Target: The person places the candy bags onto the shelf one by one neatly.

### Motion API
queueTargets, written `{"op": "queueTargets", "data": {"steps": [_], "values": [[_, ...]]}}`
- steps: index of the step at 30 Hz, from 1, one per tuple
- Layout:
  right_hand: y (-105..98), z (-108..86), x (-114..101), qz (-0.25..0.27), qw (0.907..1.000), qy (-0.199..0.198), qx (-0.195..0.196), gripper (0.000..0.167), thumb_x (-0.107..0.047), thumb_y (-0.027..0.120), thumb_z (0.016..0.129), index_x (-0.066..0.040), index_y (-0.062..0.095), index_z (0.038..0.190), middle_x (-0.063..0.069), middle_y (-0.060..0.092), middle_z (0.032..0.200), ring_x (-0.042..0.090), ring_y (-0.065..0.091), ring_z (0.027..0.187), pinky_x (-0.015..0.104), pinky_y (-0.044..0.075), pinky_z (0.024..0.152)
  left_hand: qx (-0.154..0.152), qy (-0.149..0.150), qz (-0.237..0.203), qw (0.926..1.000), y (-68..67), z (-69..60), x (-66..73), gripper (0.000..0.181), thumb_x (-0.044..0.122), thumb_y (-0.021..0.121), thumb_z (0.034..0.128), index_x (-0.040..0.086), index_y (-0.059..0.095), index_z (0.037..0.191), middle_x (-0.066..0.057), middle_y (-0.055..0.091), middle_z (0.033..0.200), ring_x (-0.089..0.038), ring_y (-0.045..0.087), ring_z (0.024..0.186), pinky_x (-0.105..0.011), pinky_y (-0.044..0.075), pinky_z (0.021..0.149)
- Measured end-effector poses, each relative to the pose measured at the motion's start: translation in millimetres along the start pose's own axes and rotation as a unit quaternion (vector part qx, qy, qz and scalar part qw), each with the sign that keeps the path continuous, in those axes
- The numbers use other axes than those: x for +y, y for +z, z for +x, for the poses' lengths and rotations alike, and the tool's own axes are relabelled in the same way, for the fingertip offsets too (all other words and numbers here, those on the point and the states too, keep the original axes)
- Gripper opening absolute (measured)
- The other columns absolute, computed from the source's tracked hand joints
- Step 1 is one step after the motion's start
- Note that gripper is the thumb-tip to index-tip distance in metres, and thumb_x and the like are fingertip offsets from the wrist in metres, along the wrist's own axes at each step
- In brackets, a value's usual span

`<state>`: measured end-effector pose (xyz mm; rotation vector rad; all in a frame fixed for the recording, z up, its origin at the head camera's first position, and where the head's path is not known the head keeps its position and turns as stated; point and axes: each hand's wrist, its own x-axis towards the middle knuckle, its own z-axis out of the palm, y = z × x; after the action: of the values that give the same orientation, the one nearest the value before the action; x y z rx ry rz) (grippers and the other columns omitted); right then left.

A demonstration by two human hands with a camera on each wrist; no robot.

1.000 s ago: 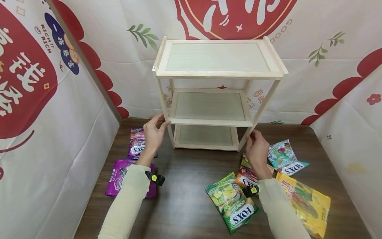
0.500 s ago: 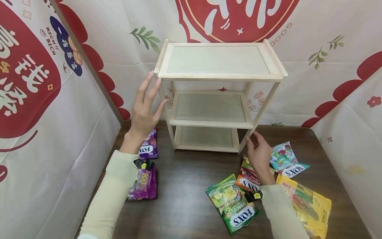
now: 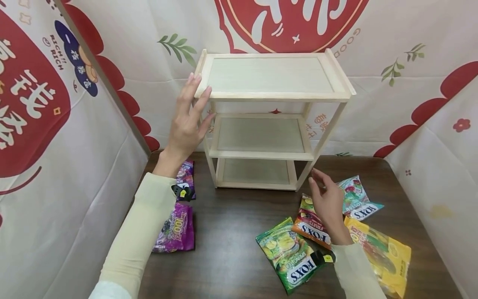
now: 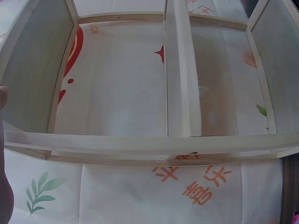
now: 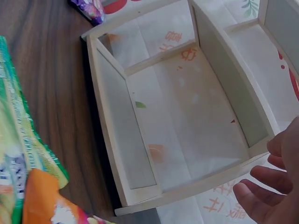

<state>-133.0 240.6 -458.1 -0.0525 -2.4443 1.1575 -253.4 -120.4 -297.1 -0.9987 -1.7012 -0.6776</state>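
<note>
A: Where's the rack?
B: The three-tier wooden rack (image 3: 261,133) stands upright on the counter (image 3: 224,236), between the two sets of fingers.
A: Fingers?
B: Left hand (image 3: 184,126): fingers nearly straight, well spread, at the rack's top left corner. No grip; contact uncertain. Right hand (image 3: 328,203): loosely bent, thumb apart, nothing held, just beside the right front post. Red candy bag (image 3: 311,226) just below those fingers, toward the wearer.
A: How would it handle?
B: My guess: light, stiff, little slip on bare wood; thin panels the weak part. I'd take both side posts where the middle tier joins: below the left fingers, just above the right.
A: Changes since a second ago?
B: Left fingers held the left post by the middle tier then; now up at the top corner. Right fingers slightly off their post. Rack seems unmoved.
</note>
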Motion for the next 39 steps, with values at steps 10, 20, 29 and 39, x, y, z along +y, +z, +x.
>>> {"op": "queueTargets", "data": {"steps": [10,20,29,39], "values": [[-14,-32.8,3,-0.044,0.9982,0.012,-0.038,0.036,-0.023,0.054,0.098,-0.010,0.056,0.131,0.012,0.061,0.124,0.031,0.061,0.108,0.048,0.052,0.084,-0.009,-0.016,0.010,0.9998,9.7,-0.3,6.3,0.054,0.008,0.072,0.0827,-0.001,0.051,0.132,-0.025,0.036,0.139,-0.040,0.026,0.136,-0.048,0.027,0.111],[-24,-60.5,6,-0.075,0.9969,-0.006,-0.022,0.034,-0.015,0.063,0.092,-0.007,0.061,0.125,0.011,0.064,0.119,0.031,0.063,0.101,0.045,0.054,0.077,0.007,-0.038,0.020,0.9991,10.4,-5.7,9.1,0.055,0.002,0.074,0.0782,0.003,0.052,0.129,-0.021,0.039,0.132,-0.040,0.029,0.134,-0.045,0.031,0.110],[-25,-87.6,11,-0.082,0.9947,-0.023,-0.059,0.035,-0.011,0.067,0.089,-0.005,0.061,0.123,0.016,0.063,0.118,0.033,0.065,0.093,0.047,0.055,0.073,0.032,-0.039,0.010,0.9987,8.6,-4.9,6.6,0.050,-0.011,0.070,0.0763,0.002,0.058,0.123,-0.019,0.046,0.123,-0.039,0.036,0.130,-0.043,0.036,0.107],[-27,-110.8,23,-0.055,0.9891,-0.013,-0.136,0.034,-0.012,0.068,0.088,-0.005,0.062,0.121,0.013,0.064,0.113,0.031,0.066,0.093,0.039,0.057,0.071,0.050,-0.035,0.003,0.9981,9.6,-2.6,7.8,0.044,-0.002,0.070,0.0790,0.003,0.059,0.121,-0.019,0.049,0.123,-0.041,0.038,0.128,-0.045,0.035,0.107]]}}
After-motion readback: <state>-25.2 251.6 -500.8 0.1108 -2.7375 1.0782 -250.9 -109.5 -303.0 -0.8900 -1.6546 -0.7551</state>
